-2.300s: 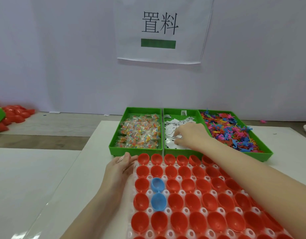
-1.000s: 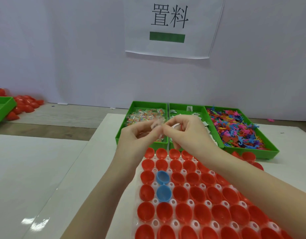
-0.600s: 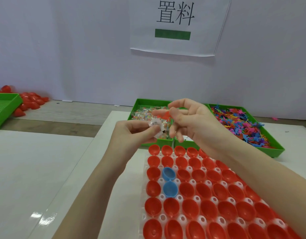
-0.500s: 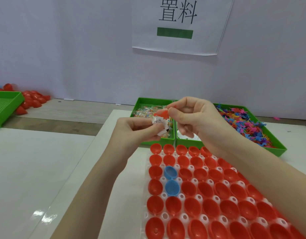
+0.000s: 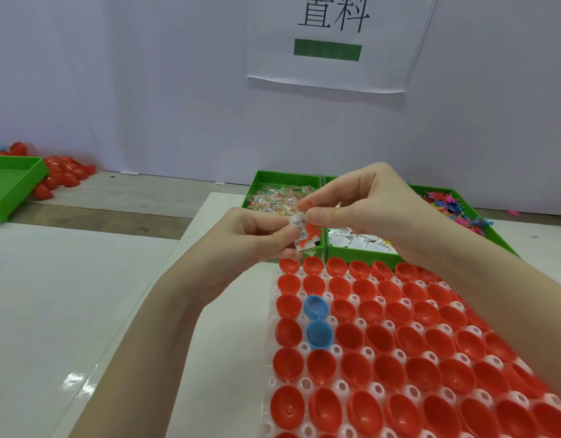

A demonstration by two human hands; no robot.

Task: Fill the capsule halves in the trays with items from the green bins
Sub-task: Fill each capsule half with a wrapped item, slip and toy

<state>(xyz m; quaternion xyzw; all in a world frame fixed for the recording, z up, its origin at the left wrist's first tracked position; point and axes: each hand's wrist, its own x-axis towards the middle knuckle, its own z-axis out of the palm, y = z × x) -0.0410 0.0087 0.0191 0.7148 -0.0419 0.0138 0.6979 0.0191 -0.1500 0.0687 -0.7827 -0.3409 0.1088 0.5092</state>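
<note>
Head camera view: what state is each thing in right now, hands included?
Left hand: pinching a white paper slip.
Right hand: pinching a small red toy against the slip.
Red capsule halves: open side up, empty.
Two blue capsule halves: empty.
Left green bin: holds clear packets.
Middle green bin: holds paper slips.

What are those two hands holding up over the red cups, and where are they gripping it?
The left hand pinches a small printed paper slip by its left edge. The right hand pinches a small red toy by its top, against the slip.
</note>
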